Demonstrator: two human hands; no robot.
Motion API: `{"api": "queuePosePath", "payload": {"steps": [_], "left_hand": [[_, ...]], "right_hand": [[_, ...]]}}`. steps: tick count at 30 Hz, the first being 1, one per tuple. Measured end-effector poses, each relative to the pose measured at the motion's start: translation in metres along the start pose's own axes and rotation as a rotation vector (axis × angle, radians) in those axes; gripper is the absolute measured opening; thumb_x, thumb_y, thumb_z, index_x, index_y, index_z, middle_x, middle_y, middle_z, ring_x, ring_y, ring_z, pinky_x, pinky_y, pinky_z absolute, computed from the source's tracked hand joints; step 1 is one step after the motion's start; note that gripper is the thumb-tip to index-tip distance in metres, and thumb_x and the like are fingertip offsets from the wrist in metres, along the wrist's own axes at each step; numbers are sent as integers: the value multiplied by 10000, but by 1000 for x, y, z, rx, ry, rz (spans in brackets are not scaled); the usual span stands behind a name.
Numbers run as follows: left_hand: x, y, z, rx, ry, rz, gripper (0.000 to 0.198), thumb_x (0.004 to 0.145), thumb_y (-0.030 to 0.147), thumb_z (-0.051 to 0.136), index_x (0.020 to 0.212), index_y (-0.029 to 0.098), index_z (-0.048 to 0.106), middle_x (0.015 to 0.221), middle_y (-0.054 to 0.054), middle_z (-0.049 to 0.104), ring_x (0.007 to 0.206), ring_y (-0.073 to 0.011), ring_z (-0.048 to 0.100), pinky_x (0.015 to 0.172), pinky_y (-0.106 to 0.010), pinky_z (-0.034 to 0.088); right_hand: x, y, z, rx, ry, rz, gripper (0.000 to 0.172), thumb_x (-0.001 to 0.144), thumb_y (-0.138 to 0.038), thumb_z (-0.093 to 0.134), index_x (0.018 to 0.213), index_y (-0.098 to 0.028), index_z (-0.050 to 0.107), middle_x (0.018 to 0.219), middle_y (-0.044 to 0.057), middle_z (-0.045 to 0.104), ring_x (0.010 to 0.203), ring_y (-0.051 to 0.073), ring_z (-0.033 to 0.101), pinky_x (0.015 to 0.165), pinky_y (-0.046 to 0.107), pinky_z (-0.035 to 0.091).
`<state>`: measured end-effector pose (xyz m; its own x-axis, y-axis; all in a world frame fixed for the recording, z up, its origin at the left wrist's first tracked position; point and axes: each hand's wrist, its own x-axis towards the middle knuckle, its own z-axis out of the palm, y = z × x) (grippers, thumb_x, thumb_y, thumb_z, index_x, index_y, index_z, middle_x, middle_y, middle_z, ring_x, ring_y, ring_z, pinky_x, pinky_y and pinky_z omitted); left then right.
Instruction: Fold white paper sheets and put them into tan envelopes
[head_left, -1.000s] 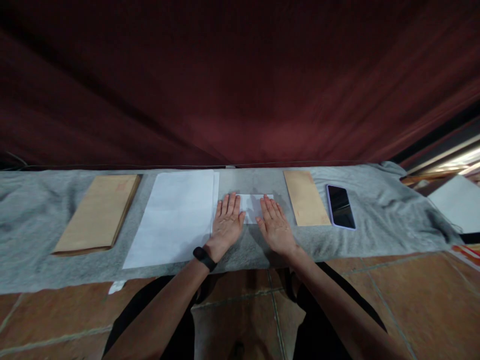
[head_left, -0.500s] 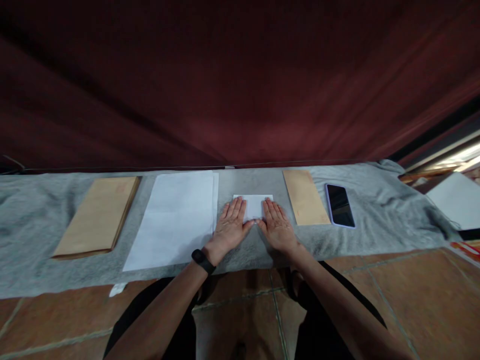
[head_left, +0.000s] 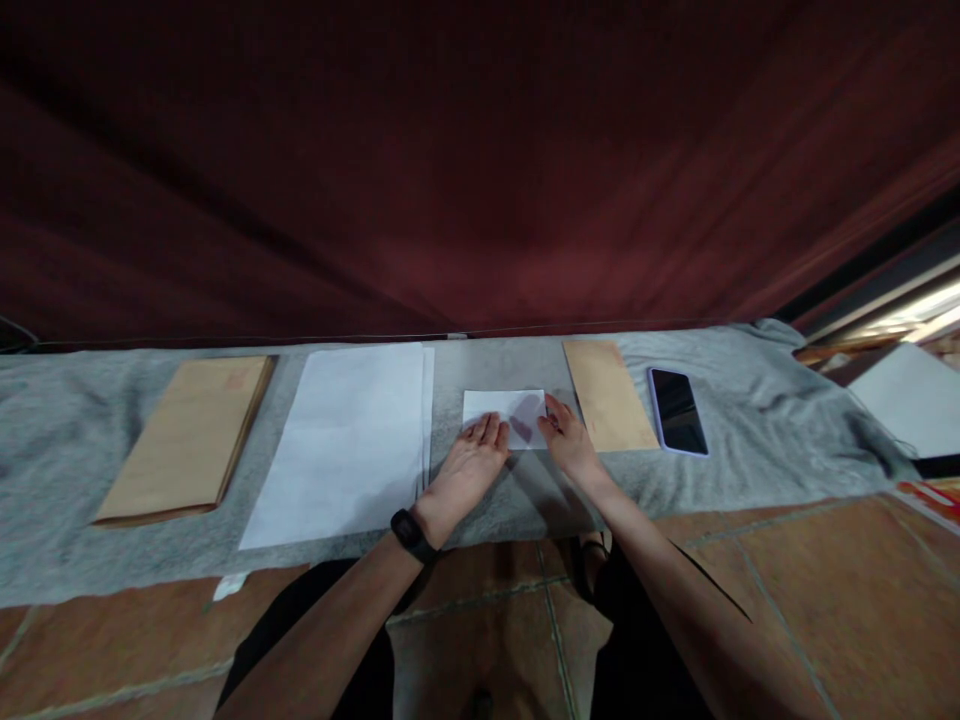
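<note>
A small folded sheet of white paper (head_left: pixel 517 402) lies on the grey cloth in front of me. My left hand (head_left: pixel 476 450) rests palm down over its lower left part, fingers stretched out and holding nothing. A dark band is on that wrist. At the paper's right edge, my right hand (head_left: pixel 568 438) has its fingers curled and its thumb against the edge, gripping it; the fingertips are partly hidden. Close by on the right is a flat brown envelope (head_left: pixel 611 395). To the left lie large white sheets (head_left: pixel 345 440), slightly overlapping.
A thick stack of brown envelopes (head_left: pixel 187 435) lies at the far left. Right of the single envelope is a phone (head_left: pixel 679 412) in a light purple case. The grey cloth (head_left: pixel 780 430) covers a narrow surface before a dark red curtain (head_left: pixel 480 200). Tiled floor (head_left: pixel 810 580) lies below.
Both hands were flat on the folded paper. My right hand has lifted, curled its fingers and moved to the right edge. My left hand has slid a little lower and to the right.
</note>
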<state>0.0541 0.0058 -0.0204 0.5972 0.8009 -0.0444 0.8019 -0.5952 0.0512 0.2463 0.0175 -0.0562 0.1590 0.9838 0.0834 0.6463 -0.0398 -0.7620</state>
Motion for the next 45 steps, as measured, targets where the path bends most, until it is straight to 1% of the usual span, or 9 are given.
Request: {"api": "queuePosePath", "payload": {"steps": [5, 8, 17, 24, 27, 31, 36, 41, 45], "left_hand": [[1, 1, 4, 57, 46, -2, 454, 1011, 311, 460, 1386, 60, 516, 1493, -214, 496, 1380, -314, 482, 1106, -436, 435], [4, 6, 10, 94, 73, 2, 436, 1005, 264, 454, 1392, 72, 515, 1484, -210, 506, 1368, -315, 490, 1081, -438, 451], [2, 28, 3, 153, 136, 12, 442, 939, 59, 422, 1368, 46, 526, 1442, -214, 537, 1286, -289, 547, 981, -391, 487], [7, 22, -13, 33, 286, 14, 201, 936, 73, 478, 1013, 144, 649, 1114, -114, 695, 1025, -256, 620, 928, -404, 478], [12, 11, -26, -246, 499, -142, 160, 962, 134, 482, 954, 181, 635, 1030, -87, 693, 974, -232, 620, 878, -373, 482], [25, -2, -35, -1004, 741, -484, 103, 922, 268, 570, 866, 193, 613, 789, -11, 646, 704, -152, 600, 662, -276, 477], [29, 11, -24, -1808, 709, -655, 254, 706, 299, 750, 908, 180, 652, 842, 0, 695, 662, -119, 613, 639, -260, 508], [19, 23, -12, -2000, 493, -706, 338, 591, 283, 827, 866, 172, 665, 874, -26, 723, 712, -144, 653, 655, -273, 525], [11, -2, -5, -1901, 575, -822, 339, 604, 320, 800, 866, 190, 629, 829, 3, 691, 716, -142, 646, 618, -245, 484]], "right_hand": [[11, 0, -7, 374, -31, 322, 500, 802, -331, 556, 1279, -199, 627, 1074, 57, 713, 873, 195, 667, 760, 321, 548], [11, -4, -11, 502, -61, 408, 520, 751, -363, 589, 1236, -184, 642, 953, 39, 710, 798, 182, 647, 651, 277, 527], [7, -18, -15, 627, -45, 282, 492, 711, -430, 603, 1121, -172, 689, 786, 13, 688, 652, 148, 580, 556, 256, 476], [10, -22, -26, 703, 81, 242, 468, 721, -492, 634, 1075, -190, 685, 946, 50, 711, 800, 170, 621, 650, 282, 515], [11, -17, -32, 770, 143, 253, 522, 730, -512, 653, 1151, -203, 652, 1065, 63, 701, 875, 177, 632, 720, 304, 538], [7, -18, -31, 870, 45, 348, 513, 712, -531, 730, 1120, -228, 660, 1086, 57, 712, 875, 178, 654, 762, 321, 562], [-2, -31, -23, 1000, -137, 433, 424, 690, -509, 787, 980, -217, 689, 935, 34, 736, 798, 185, 679, 700, 314, 584], [-2, -32, -23, 836, -113, 388, 354, 655, -452, 758, 882, -190, 686, 780, 14, 695, 662, 156, 602, 498, 242, 515], [-2, -21, -23, 673, -156, 363, 283, 657, -439, 693, 775, -184, 660, 630, -25, 599, 577, 131, 534, 410, 201, 427]]}}
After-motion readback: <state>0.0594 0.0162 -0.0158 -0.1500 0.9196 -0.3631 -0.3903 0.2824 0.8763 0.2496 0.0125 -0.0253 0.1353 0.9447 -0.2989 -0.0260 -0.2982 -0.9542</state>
